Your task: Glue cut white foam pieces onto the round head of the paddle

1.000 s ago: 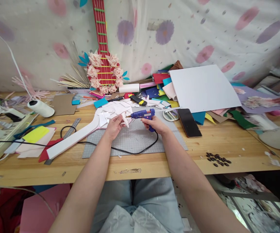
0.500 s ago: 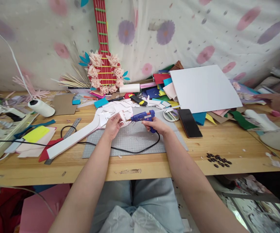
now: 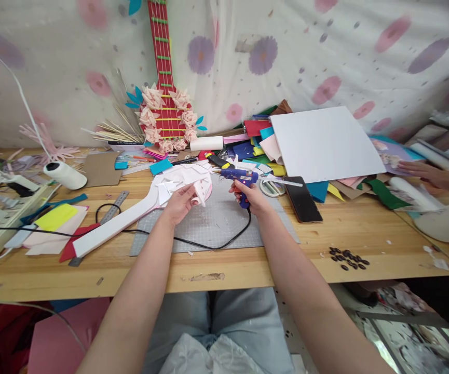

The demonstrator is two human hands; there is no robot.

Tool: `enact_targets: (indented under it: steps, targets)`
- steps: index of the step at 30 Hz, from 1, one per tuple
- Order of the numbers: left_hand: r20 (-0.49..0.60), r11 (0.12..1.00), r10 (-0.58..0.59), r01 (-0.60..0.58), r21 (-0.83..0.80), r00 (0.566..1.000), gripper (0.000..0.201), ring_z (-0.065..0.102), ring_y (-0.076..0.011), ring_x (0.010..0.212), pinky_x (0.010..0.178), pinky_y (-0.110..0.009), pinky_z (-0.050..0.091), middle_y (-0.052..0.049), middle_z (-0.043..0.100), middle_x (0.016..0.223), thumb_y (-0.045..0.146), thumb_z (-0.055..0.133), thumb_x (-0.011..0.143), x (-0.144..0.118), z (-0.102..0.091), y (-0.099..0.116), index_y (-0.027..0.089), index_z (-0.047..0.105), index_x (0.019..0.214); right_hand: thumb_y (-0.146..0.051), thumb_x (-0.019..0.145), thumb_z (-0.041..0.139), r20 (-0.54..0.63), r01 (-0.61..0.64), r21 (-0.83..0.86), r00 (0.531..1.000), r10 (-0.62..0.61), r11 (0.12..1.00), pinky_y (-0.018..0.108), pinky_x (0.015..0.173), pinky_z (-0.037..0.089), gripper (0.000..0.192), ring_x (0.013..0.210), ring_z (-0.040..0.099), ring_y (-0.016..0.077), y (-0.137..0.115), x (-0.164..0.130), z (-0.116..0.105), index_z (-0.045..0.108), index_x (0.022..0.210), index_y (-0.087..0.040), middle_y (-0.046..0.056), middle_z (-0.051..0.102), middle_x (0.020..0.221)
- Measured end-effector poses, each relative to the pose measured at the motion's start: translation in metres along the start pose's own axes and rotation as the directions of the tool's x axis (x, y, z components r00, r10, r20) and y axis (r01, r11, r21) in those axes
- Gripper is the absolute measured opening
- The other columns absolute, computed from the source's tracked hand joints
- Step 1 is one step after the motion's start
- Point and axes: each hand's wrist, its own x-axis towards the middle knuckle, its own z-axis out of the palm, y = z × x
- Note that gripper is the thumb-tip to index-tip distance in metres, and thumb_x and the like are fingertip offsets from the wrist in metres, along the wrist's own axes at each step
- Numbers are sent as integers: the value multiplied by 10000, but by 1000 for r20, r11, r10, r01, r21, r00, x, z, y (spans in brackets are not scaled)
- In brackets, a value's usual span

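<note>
**Folded paper piece in one hand, hot glue gun in the other**

The left hand [image 3: 178, 202] is pinching a small folded white paper piece [image 3: 200, 191] over the far part of the grey cutting mat [image 3: 212, 223]. The piece looks very light, thin and easy to crush, so its folded edge seems the best place to grip. The right hand [image 3: 250, 198] is closing fully around the handle of the blue glue gun [image 3: 240, 179], just right of the paper.
</note>
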Motion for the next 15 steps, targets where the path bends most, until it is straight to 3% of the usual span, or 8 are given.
enact_targets:
  steps: [3, 6, 8, 11, 13, 15]
  targets:
    - [-128, 979, 176, -159, 128, 976, 364, 582, -89, 683, 521, -161, 438, -29, 684, 868, 305, 799, 589, 13, 0, 21, 190, 704, 921, -558, 551, 742, -110, 11, 54, 994, -5, 999, 213, 433, 370, 433, 485, 412, 62, 4, 7, -5, 589, 714, -187, 18, 636, 708]
    - [-59, 852, 361, -304, 426, 931, 415, 600, -150, 812, 595, -204, 469, -42, 681, 967, 252, 798, 554, 33, 8, 43, 205, 692, 952, -558, 529, 753, -178, 6, 69, 984, 7, 998, 215, 423, 366, 444, 466, 410, 58, 7, 11, -9, 581, 704, -188, 22, 642, 701]
    - [95, 700, 401, -372, 610, 911, 395, 594, -188, 867, 704, -265, 483, -53, 681, 964, 226, 802, 528, 48, 14, 52, 195, 704, 909, -552, 527, 761, -190, 5, 76, 982, 9, 997, 212, 421, 363, 447, 458, 413, 53, 9, 13, -10, 574, 708, -189, 17, 647, 699]
    - [299, 395, 291, -399, 828, 909, 307, 581, -249, 934, 861, -345, 433, -63, 684, 928, 189, 806, 500, 72, 17, 54, 204, 718, 794, -559, 534, 759, -189, 10, 58, 982, 1, 998, 210, 419, 365, 451, 452, 419, 52, 10, 13, -10, 559, 713, -196, 9, 650, 694]
    - [343, 156, 180, -371, 915, 922, 268, 577, -289, 969, 916, -380, 385, -73, 687, 906, 147, 797, 495, 85, 13, 49, 210, 718, 743, -566, 539, 750, -197, 7, 39, 980, 1, 999, 215, 417, 370, 450, 450, 420, 57, 10, 13, -9, 559, 719, -200, 10, 650, 692]
    - [339, -28, 104, -338, 941, 935, 274, 576, -313, 986, 927, -398, 360, -83, 692, 915, 122, 782, 501, 96, 9, 42, 212, 721, 752, -565, 542, 743, -209, -2, 31, 978, 9, 1000, 218, 415, 374, 445, 449, 418, 60, 9, 13, -9, 565, 726, -201, 13, 650, 690]
